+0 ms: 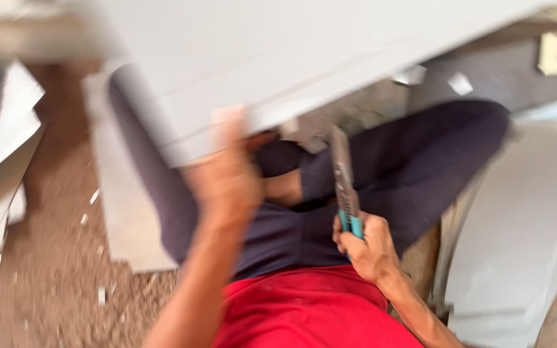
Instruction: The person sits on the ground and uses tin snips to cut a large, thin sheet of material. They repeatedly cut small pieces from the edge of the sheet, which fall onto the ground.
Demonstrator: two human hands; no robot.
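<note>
On a dusty floor, a seated person's left hand [227, 177], blurred, grips the lower edge of a grey slab [278, 58] at 12 o'clock. Right hand [365, 245] at 5 o'clock is closed around teal-handled pliers [345, 183], jaws pointing up toward the slab.

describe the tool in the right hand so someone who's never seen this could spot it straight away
Start at the big pale grey board across the top, whose lower edge the left hand grips. Just below and right of that edge, over the dark trousers, the right hand holds pliers pointing up. They are the only metal tool here, with teal handles among grey offcuts.
</note>
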